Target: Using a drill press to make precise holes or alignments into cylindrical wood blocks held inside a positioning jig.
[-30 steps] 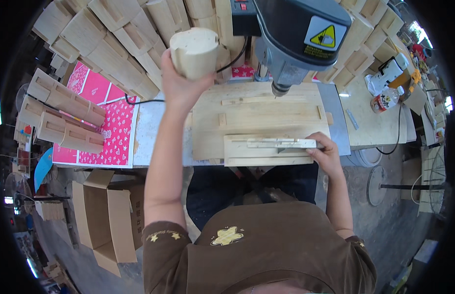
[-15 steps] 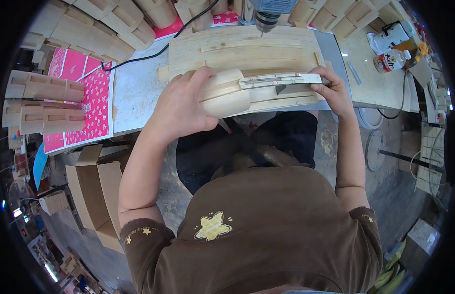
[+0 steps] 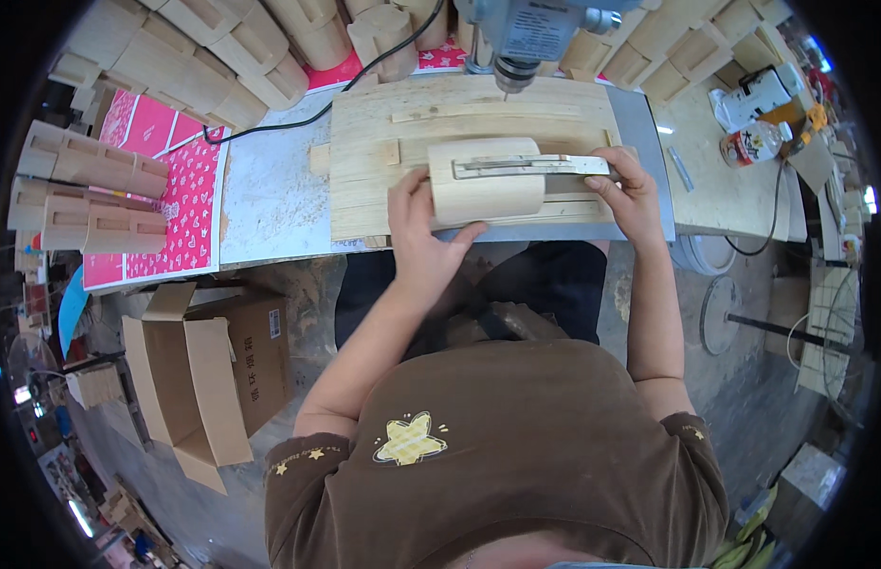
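A rounded pale wooden block [image 3: 486, 204] lies over the wooden board [image 3: 360, 180] in front of me. My left hand [image 3: 426, 228] grips its left end, fingers behind and thumb along the near edge. Along the top of the block runs a narrow whitish strip [image 3: 532, 166], scuffed and with dark edges. It sticks out past the block's right end, where my right hand [image 3: 630, 190] pinches it between thumb and fingers. Above and behind the block hangs a drill chuck [image 3: 514, 76] with a thin bit pointing down, apart from the wood.
Thin wooden battens [image 3: 488, 112] are fixed on the board. Stacked wooden blocks [image 3: 104, 223] stand at left and along the back. A black cable [image 3: 341, 100] crosses the table. At right are a bottle [image 3: 755, 144] and a marker [image 3: 681, 169]. An open carton [image 3: 217, 370] sits on the floor.
The block has turned from a tilted hold and moved right along the strip, with my left hand following to the right. The strip has shifted slightly left and down with my right hand.
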The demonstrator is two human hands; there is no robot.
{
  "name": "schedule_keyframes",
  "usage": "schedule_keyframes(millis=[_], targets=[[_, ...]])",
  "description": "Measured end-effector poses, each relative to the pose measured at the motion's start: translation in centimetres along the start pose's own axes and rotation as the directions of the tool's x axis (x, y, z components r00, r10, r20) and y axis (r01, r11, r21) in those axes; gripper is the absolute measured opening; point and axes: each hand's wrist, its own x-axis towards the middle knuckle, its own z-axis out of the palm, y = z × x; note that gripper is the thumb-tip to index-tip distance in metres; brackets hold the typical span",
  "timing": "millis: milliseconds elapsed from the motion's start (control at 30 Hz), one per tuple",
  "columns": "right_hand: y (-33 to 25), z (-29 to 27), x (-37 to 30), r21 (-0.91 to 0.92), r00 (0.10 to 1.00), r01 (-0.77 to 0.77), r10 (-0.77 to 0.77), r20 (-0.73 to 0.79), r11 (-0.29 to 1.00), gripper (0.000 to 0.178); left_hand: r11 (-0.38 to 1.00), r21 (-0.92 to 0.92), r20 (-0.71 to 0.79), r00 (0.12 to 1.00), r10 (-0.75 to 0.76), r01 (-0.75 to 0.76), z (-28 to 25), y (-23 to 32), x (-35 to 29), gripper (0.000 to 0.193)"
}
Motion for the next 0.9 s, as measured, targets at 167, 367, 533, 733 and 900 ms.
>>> schedule_keyframes(millis=[167,367,533,733,900], targets=[[1.3,-1.0,2.1,-0.088,0.988,0.066,-0.078,-0.136,0.994,0.025,0.924,0.378,-0.039,0.996,0.074,-0.054,1.5,1.0,0.6,0.067],[2.5,0.8,5.3,0.027,0.985,0.056,-0.051,-0.163,0.998,0.027,0.904,0.426,-0.022,0.998,0.051,-0.037,1.2,-2.3,5.0,0.059],[2.1,2.3,5.2,-0.028,0.988,0.039,-0.043,-0.148,0.999,0.034,0.951,0.302,0.106,0.994,0.037,-0.068,-0.8,-4.3,5.6,0.062],[-2.7,-0.6,6.7,0.041,0.942,0.276,-0.263,-0.207,0.960,0.037,0.945,0.305,0.134,0.988,0.078,-0.116,-1.1,-4.9,5.5,0.060],[-13.3,-5.5,14.4,-0.072,0.801,0.405,-0.392,-0.453,0.911,0.033,0.936,0.308,0.136,0.981,0.135,-0.171,-0.8,-5.2,5.6,0.058]])
